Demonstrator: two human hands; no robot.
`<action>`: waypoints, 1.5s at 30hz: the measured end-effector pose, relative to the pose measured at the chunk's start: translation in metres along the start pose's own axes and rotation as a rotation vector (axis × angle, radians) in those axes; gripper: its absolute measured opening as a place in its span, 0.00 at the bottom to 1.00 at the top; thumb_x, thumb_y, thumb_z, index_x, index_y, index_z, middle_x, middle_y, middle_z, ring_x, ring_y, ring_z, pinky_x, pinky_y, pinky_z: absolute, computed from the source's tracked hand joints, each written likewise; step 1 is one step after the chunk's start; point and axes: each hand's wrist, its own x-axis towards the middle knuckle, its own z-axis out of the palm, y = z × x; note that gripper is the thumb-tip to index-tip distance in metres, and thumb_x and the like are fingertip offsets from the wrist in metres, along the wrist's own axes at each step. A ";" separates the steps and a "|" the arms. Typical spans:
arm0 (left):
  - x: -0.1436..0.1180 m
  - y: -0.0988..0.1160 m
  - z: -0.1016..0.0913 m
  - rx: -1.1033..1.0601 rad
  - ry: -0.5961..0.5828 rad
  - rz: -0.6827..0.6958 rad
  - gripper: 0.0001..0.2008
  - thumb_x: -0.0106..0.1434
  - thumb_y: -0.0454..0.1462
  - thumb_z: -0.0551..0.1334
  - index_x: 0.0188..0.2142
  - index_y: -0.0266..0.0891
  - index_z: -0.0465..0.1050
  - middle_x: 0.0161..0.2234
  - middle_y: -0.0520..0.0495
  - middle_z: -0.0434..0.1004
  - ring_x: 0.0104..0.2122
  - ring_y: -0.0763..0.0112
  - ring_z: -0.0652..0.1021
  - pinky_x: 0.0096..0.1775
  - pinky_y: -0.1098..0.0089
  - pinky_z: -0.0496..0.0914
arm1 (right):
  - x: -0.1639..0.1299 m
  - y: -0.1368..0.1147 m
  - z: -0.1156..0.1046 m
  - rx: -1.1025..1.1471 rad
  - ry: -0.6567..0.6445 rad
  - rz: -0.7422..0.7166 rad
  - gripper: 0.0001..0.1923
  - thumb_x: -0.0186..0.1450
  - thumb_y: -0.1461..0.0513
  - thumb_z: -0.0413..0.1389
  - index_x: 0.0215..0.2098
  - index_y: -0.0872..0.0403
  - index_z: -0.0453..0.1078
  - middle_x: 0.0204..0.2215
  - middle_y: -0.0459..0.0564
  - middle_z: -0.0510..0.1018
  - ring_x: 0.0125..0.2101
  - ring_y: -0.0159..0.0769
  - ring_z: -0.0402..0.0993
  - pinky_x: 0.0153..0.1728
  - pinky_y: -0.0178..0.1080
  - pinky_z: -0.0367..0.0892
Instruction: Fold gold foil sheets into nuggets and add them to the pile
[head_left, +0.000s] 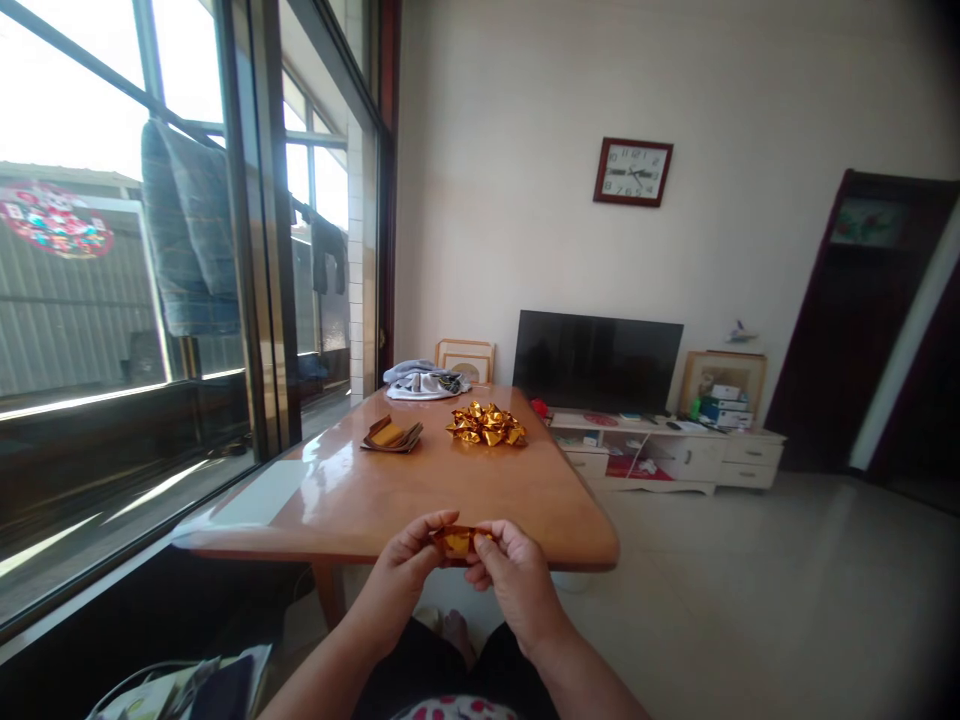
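Between my two hands, at the near edge of the wooden table (480,495), is a piece of shiny gold foil paper (457,543), partly folded. My left hand (409,555) pinches its left end between thumb and fingers. The right end is gripped by my right hand (517,570), thumb on top. Farther up the table lies a heap of folded gold foil pieces (487,425). To the left of that heap sits a stack of flat gold-brown paper sheets (392,435), its edges curled up. My fingers cover both ends of the held piece.
A bundle of grey and white cloth (426,380) lies at the table's far end. Beyond stand a television (598,362) and a low white cabinet (686,455). A window (255,230) runs along the left. Papers and a cable (187,690) are at lower left.
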 end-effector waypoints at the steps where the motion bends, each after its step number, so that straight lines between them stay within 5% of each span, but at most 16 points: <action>1: 0.000 0.000 0.001 0.009 -0.002 -0.009 0.23 0.57 0.36 0.71 0.52 0.38 0.75 0.43 0.42 0.82 0.42 0.60 0.80 0.49 0.62 0.69 | 0.001 0.002 -0.001 -0.044 0.038 -0.030 0.24 0.65 0.45 0.59 0.46 0.55 0.72 0.30 0.50 0.81 0.26 0.36 0.78 0.27 0.36 0.71; 7: 0.003 -0.004 0.004 0.159 0.063 0.012 0.22 0.57 0.40 0.72 0.50 0.36 0.76 0.44 0.41 0.82 0.40 0.61 0.79 0.41 0.67 0.70 | 0.003 0.008 -0.009 -0.312 0.161 -0.252 0.17 0.68 0.53 0.56 0.50 0.53 0.73 0.40 0.53 0.83 0.39 0.44 0.81 0.43 0.44 0.75; 12: 0.005 -0.008 0.003 0.226 0.114 0.046 0.21 0.58 0.40 0.70 0.51 0.37 0.78 0.40 0.44 0.82 0.33 0.66 0.76 0.38 0.67 0.69 | 0.006 0.016 -0.009 -0.321 0.142 -0.258 0.21 0.67 0.55 0.56 0.55 0.52 0.73 0.49 0.56 0.81 0.47 0.48 0.79 0.48 0.47 0.75; 18: 0.007 -0.012 0.002 0.268 0.122 0.052 0.21 0.57 0.37 0.69 0.51 0.38 0.80 0.45 0.42 0.82 0.38 0.62 0.78 0.41 0.66 0.69 | 0.010 0.024 -0.007 -0.240 0.085 -0.203 0.21 0.67 0.55 0.55 0.56 0.50 0.75 0.47 0.54 0.83 0.42 0.47 0.82 0.44 0.48 0.78; 29: 0.006 -0.013 0.003 0.358 0.033 0.110 0.15 0.58 0.36 0.67 0.45 0.41 0.84 0.39 0.44 0.83 0.41 0.57 0.78 0.44 0.65 0.70 | 0.008 0.021 -0.009 -0.338 0.094 -0.216 0.19 0.65 0.57 0.54 0.53 0.49 0.78 0.43 0.53 0.84 0.43 0.49 0.82 0.42 0.47 0.78; 34: 0.007 -0.015 0.004 0.318 0.090 0.064 0.16 0.56 0.34 0.66 0.45 0.39 0.82 0.39 0.45 0.83 0.38 0.60 0.78 0.40 0.66 0.70 | 0.008 0.024 -0.007 -0.272 0.102 -0.177 0.15 0.65 0.58 0.54 0.49 0.51 0.73 0.39 0.53 0.84 0.38 0.46 0.82 0.39 0.45 0.78; 38: 0.008 -0.022 0.005 0.260 0.160 0.084 0.07 0.54 0.32 0.66 0.35 0.39 0.76 0.29 0.50 0.79 0.29 0.68 0.76 0.34 0.70 0.68 | 0.008 0.024 -0.006 -0.237 0.079 -0.151 0.07 0.66 0.60 0.54 0.42 0.52 0.69 0.31 0.51 0.83 0.33 0.43 0.82 0.35 0.42 0.76; 45: 0.006 -0.019 0.006 0.317 0.143 0.093 0.04 0.55 0.33 0.66 0.32 0.39 0.74 0.27 0.51 0.78 0.28 0.68 0.75 0.33 0.70 0.67 | 0.009 0.024 -0.006 -0.218 0.070 -0.138 0.07 0.66 0.60 0.53 0.41 0.51 0.71 0.34 0.52 0.84 0.36 0.45 0.83 0.38 0.43 0.76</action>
